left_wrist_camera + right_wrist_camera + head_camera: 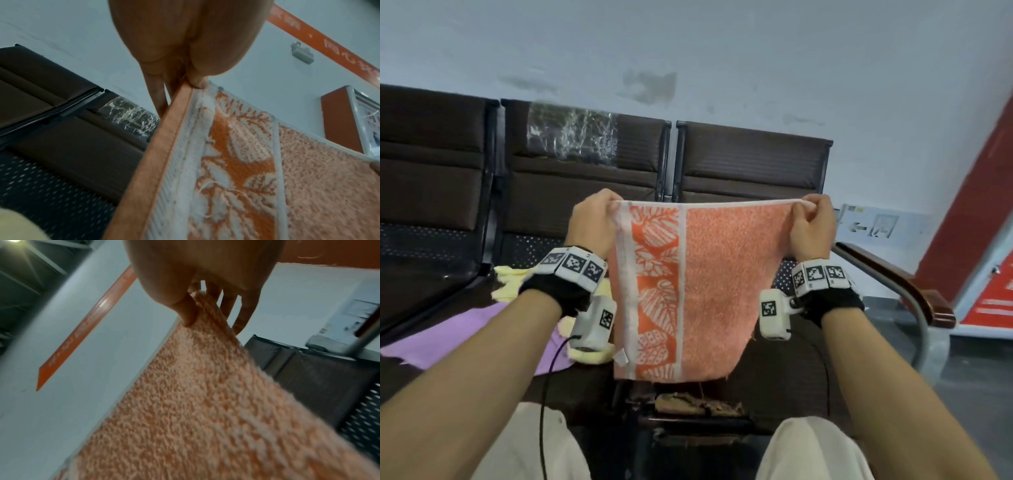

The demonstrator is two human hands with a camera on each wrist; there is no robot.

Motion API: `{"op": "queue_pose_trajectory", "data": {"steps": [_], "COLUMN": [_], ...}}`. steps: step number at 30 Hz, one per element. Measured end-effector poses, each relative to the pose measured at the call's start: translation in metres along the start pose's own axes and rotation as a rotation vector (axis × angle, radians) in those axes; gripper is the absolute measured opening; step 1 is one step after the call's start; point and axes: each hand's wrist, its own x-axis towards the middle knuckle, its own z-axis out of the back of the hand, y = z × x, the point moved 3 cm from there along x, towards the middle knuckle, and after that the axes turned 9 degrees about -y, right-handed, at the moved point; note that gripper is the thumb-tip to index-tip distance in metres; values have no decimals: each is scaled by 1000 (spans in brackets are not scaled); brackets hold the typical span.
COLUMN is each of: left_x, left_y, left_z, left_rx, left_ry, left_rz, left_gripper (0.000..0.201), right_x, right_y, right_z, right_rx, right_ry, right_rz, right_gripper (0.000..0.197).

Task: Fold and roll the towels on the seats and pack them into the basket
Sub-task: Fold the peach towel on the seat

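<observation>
An orange towel [719, 284] with a white leaf-patterned band hangs in the air in front of the seats, stretched by its top edge. My left hand [594, 219] pinches the top left corner, and the left wrist view shows the thumb and fingers [195, 79] clamped on the hem of the orange towel [257, 170]. My right hand [812, 222] pinches the top right corner; in the right wrist view the fingers [189, 314] grip the towel's plain terry side [195, 402]. A purple towel [469, 335] and a yellow towel [512, 284] lie on the middle seat. No basket is in view.
A row of dark brown seats [753, 161] stands against a pale wall, and the middle backrest carries a clear plastic patch [571, 135]. A wooden armrest on a metal tube [900, 284] ends the row at right. A red panel [969, 219] stands beyond it.
</observation>
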Motion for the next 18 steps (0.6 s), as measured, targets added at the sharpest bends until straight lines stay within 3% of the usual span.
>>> {"op": "queue_pose_trajectory", "data": {"steps": [4, 12, 15, 18], "left_x": [22, -19, -18, -23], "left_y": [-14, 27, 38, 46], "left_z": [4, -33, -44, -53], "left_rx": [-12, -17, -27, -26], "left_ry": [-129, -14, -16, 5], "left_rz": [-56, 39, 145, 217], "left_gripper": [22, 18, 24, 26], "right_x": [14, -10, -20, -30], "right_y": [-2, -82, -92, -96], "right_z": [3, 6, 5, 7], "right_rx": [48, -71, 49, 12], "right_ry": [-52, 97, 244, 417], "right_rz": [-2, -197, -187, -51], "right_gripper": [16, 8, 9, 12]}}
